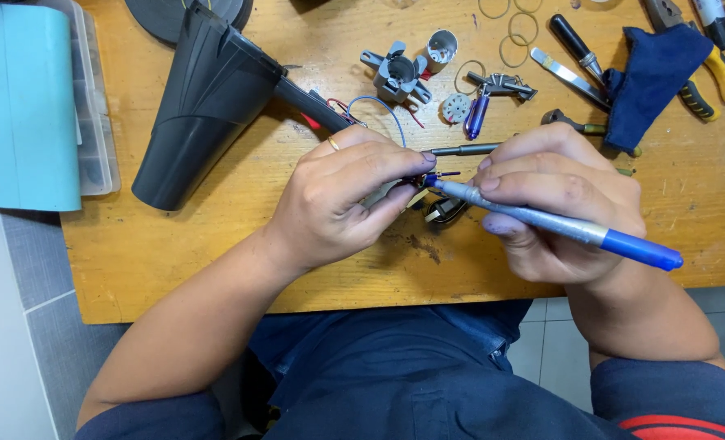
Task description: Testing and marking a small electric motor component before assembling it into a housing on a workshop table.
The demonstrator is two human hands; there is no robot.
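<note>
While our left hand [342, 200] pinches a small wired part [418, 181] over the wooden bench [175, 261], our right hand [558, 204] is closed round a blue-handled tool [554, 224], its tip touching that part, with the dark housing [204, 102] well left.

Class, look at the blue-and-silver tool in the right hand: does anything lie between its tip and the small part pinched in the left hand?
Nothing visible does. The right hand holds the blue-and-silver tool with its tip right at the small part pinched by the left hand. The dark housing and grey plastic piece lie farther up the table, off that line.
</note>
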